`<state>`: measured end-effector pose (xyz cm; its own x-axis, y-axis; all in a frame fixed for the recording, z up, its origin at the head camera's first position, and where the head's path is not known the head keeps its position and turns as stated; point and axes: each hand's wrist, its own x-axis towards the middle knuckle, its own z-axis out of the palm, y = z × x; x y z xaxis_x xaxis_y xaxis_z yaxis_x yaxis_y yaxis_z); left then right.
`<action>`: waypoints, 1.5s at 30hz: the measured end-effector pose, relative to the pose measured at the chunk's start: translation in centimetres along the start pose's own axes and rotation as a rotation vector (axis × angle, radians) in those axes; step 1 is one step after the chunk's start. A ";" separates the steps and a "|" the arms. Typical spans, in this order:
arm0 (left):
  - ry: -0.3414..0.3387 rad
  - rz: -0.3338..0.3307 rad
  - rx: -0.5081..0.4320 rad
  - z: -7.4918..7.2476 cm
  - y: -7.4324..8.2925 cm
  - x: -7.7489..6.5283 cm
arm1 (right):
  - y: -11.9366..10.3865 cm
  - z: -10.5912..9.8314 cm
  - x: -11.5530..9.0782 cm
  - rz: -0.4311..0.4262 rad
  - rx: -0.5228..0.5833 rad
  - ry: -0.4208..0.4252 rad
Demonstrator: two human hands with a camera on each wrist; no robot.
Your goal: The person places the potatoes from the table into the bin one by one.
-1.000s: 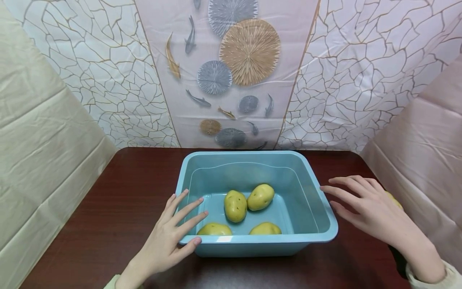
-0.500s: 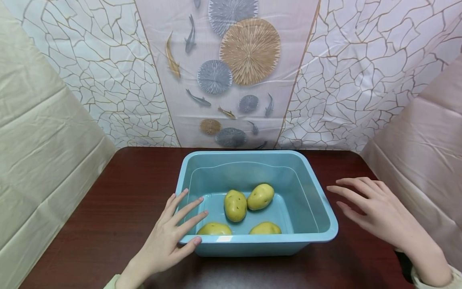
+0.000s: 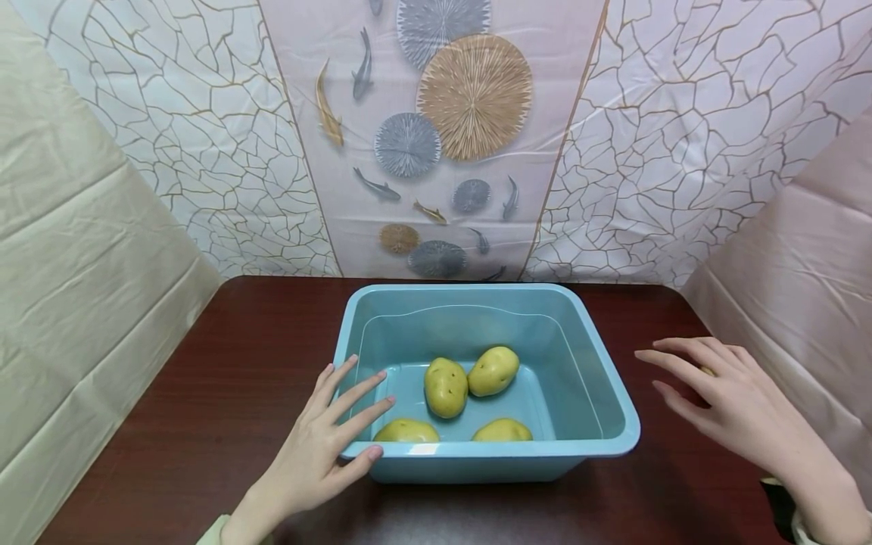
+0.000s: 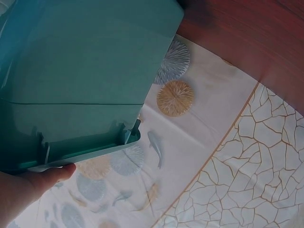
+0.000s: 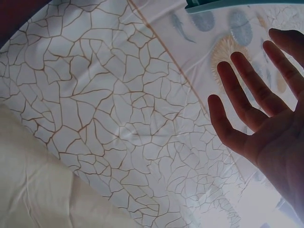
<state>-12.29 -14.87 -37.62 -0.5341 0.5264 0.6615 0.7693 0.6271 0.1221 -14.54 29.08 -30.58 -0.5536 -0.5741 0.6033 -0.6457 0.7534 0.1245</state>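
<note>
A blue plastic basin (image 3: pixel 477 450) stands on the table with several yellow potatoes in it. Two potatoes, one at the middle (image 3: pixel 446 387) and one to its right (image 3: pixel 493 371), touch or nearly touch; two more are partly hidden behind the front rim. My left hand (image 3: pixel 309 446) rests with spread fingers over the basin's front left corner; in the left wrist view its thumb (image 4: pixel 52 175) touches the rim. To the right of the basin hovers my right hand (image 3: pixel 729 397), fingers loosely bent and apart, palm bare in the right wrist view. A small yellowish patch (image 3: pixel 707 371) shows past its fingers, mostly hidden.
The dark brown table (image 3: pixel 225 393) extends on both sides of the basin. A patterned cloth (image 3: pixel 613 189) hangs behind it, and pale fabric walls (image 3: pixel 88 303) slope down at left and right.
My right hand has drawn away from the basin's right rim, moving further right. A yellow patch behind it went out of sight and shows again. My left hand and the potatoes have stayed put.
</note>
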 end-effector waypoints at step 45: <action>-0.018 -0.004 0.006 -0.1 -0.1 0.0 | 4.9 0.5 -3.5 0.153 0.050 0.032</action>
<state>-12.30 -14.96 -37.61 -0.5435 0.5337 0.6479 0.7648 0.6330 0.1201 -16.03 34.66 -32.51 -0.6310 -0.4429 0.6369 -0.5808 0.8140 -0.0093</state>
